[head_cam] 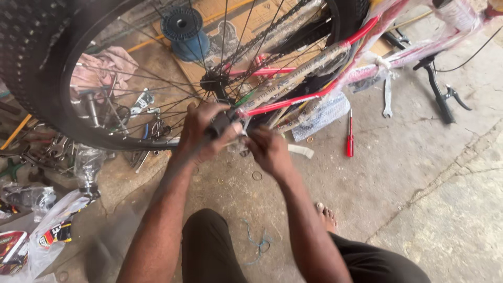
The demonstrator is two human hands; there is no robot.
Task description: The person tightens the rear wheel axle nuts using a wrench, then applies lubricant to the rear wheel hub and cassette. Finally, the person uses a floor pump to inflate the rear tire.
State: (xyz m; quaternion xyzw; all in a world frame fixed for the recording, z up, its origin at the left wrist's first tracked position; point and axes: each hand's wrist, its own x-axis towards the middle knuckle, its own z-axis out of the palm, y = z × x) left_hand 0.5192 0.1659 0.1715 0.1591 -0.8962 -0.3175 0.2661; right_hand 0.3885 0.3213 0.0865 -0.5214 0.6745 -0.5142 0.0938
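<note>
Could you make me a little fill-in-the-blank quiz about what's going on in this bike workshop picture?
1. Both hands, left hand and right hand, work beside the hub of a bicycle ____.
2. The bicycle frame under its clear wrapping is coloured ____.
3. The screwdriver on the floor has a ____ handle.
4. The spool on the cardboard is coloured ____.

Missing words: wheel; red; red; blue

Both hands are in tight by the wheel hub (pixel 214 82): left hand (pixel 201 133) wrapped round a dark cylindrical part (pixel 220 124), right hand (pixel 270 150) pinching just beside it, under the red frame tube (pixel 309 94). Red screwdriver (pixel 349 137) and spanner (pixel 387 97) lie on the concrete floor (pixel 419 173), washers (pixel 257 175) scattered near the knees
</note>
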